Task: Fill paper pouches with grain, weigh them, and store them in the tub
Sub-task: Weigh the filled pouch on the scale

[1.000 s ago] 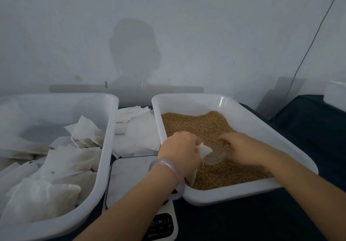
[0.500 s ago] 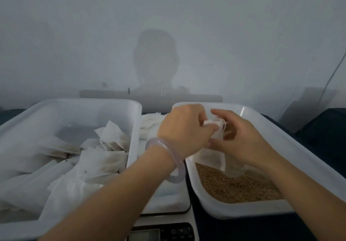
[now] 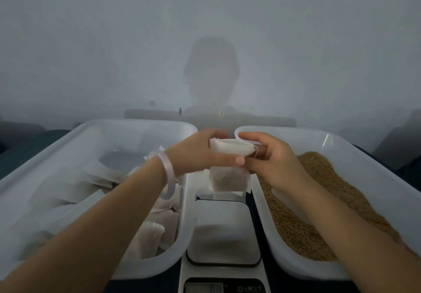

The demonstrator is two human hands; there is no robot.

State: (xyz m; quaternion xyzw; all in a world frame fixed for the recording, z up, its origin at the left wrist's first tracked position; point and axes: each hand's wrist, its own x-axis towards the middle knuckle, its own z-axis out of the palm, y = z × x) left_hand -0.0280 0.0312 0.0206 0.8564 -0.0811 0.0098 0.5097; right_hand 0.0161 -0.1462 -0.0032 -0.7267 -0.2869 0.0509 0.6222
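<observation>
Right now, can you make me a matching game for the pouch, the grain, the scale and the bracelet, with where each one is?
Things:
1 pouch
2 grain
3 scale
4 bracelet

Places:
A in the right tub
B around the wrist of the left hand
C held by the left hand and right hand
D between the left tub and the right tub

Pairs: 1-C; 2-A; 3-D; 4-B
</observation>
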